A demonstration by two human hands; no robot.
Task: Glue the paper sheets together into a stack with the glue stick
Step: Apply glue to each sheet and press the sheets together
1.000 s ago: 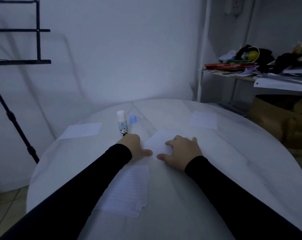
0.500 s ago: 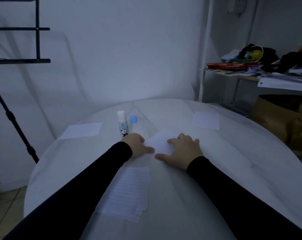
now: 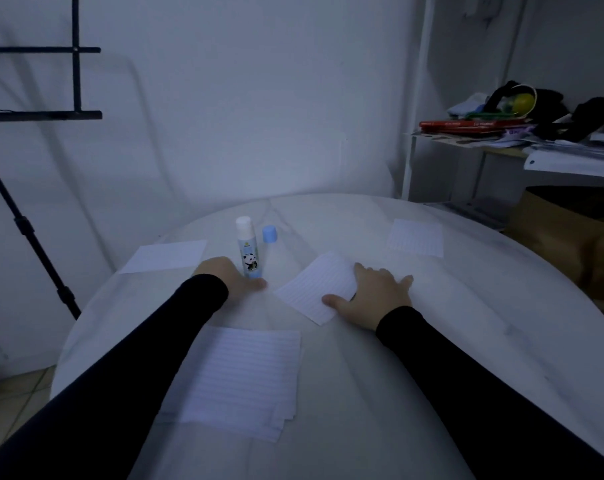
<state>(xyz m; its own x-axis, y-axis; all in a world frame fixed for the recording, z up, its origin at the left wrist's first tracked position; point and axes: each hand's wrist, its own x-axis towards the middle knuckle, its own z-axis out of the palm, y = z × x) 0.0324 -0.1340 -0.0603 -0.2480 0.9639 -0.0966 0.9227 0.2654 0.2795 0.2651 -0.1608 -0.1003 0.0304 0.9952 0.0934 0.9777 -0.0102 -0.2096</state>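
Fingers of my right hand (image 3: pixel 373 296) are spread flat, pressing the near right corner of a lined sheet (image 3: pixel 316 287) onto the table (image 3: pixel 466 341); thumb lies on its near edge. Left hand (image 3: pixel 229 277) is at the foot of the glue stick (image 3: pixel 246 247), thumb touching the base. Can't tell if those fingers wrap the tube; they're hidden behind the hand. Stick stands upright, uncapped. Blue cap (image 3: pixel 269 234) sits just right of it, apart. Paper stack (image 3: pixel 240 381) lies nearer me than both hands, edges fanned. One loose sheet (image 3: pixel 164 256) left of my left hand, another (image 3: pixel 415 238) beyond my right.
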